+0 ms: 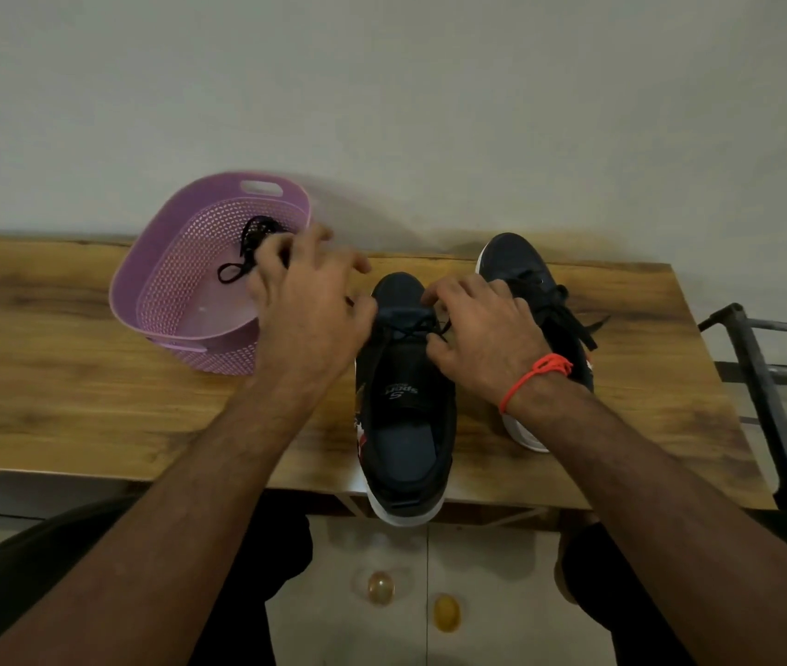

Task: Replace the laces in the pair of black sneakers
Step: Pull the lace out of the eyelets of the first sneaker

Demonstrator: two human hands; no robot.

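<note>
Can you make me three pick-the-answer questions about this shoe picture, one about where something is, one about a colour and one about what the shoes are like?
1. Where is the loose black lace?
A. In the basket
B. On the floor
C. Inside a sneaker

2. What colour is the basket?
A. Green
B. Purple
C. White

3. Which sneaker has laces running up most of its front?
A. The near sneaker
B. The far sneaker
C. Neither

Answers:
1. A, the lace lies inside the basket.
2. B, its holed wall is purple.
3. B, the far sneaker shows crossed laces and loose ends, while the near one has lace only by the toe, where the left hand and right hand work.
</note>
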